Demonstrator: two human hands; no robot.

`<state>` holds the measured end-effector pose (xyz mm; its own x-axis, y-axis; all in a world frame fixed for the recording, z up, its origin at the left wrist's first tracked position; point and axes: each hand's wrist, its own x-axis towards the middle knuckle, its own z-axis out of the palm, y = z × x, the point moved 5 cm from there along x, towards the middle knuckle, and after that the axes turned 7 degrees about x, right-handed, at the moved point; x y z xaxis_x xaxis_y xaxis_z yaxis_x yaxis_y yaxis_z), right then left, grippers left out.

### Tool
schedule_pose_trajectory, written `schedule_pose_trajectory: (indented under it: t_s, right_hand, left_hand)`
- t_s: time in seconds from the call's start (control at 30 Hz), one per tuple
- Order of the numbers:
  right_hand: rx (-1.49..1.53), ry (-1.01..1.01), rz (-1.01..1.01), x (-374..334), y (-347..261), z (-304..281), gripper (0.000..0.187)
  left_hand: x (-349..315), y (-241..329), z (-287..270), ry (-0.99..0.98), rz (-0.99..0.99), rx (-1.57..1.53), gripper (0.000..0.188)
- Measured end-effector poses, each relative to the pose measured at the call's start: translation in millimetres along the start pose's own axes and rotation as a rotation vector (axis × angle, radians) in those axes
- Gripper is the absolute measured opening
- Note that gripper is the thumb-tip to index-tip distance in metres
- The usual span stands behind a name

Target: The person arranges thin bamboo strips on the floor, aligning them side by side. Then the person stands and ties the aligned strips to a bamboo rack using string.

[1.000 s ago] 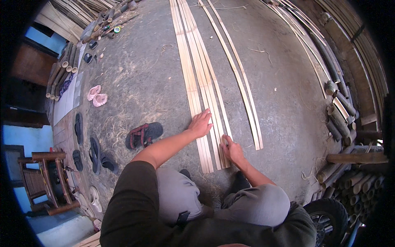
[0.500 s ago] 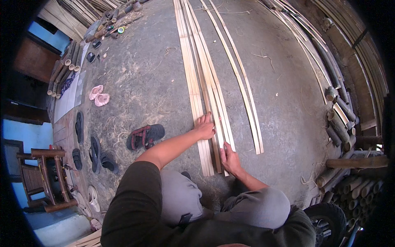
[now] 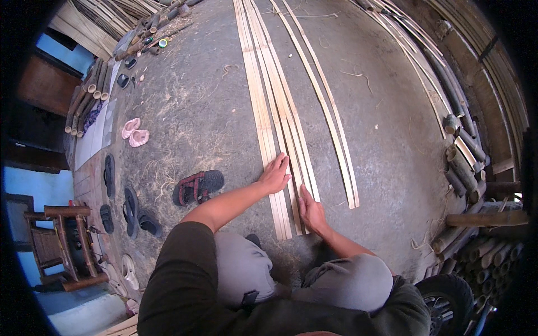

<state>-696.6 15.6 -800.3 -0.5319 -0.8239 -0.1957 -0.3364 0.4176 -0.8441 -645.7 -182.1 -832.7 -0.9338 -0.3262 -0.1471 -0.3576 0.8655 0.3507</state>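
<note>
Long pale bamboo strips (image 3: 259, 106) lie side by side on the concrete floor, running away from me. My left hand (image 3: 275, 175) rests on the left group, palm down, its fingers stretched over the strips. Close to their near ends, my right hand (image 3: 311, 213) touches the right-hand strips (image 3: 297, 131) from the side, with one digit stretched along them and the other fingers partly hidden. A narrow dark gap shows between the two groups near my hands. Farther right, another pair of strips (image 3: 330, 115) lies apart.
Left of me are a black-and-red sandal (image 3: 197, 187), pink shoes (image 3: 136, 133) and dark flip-flops (image 3: 129, 210). A bamboo chair (image 3: 61, 243) stands at far left. Bamboo poles (image 3: 460, 162) line the right side, near a wheel (image 3: 448, 305).
My right hand has shifted slightly up and left along the strips. My left hand has moved a little left. The right-hand strips now lie closer together at their near ends.
</note>
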Motion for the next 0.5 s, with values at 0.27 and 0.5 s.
schedule_pose_trajectory:
  t_s: [0.27, 0.5]
  right_hand:
    - [-0.237, -0.084, -0.046, 2, 14, 5, 0.058]
    - [-0.291, -0.17, -0.035, 5, 11, 7, 0.057]
  left_hand:
    - [-1, 1, -10, 0.012, 0.031, -0.046, 0.068]
    - [-3, 3, -13, -0.063, 0.009, -0.021, 0.066]
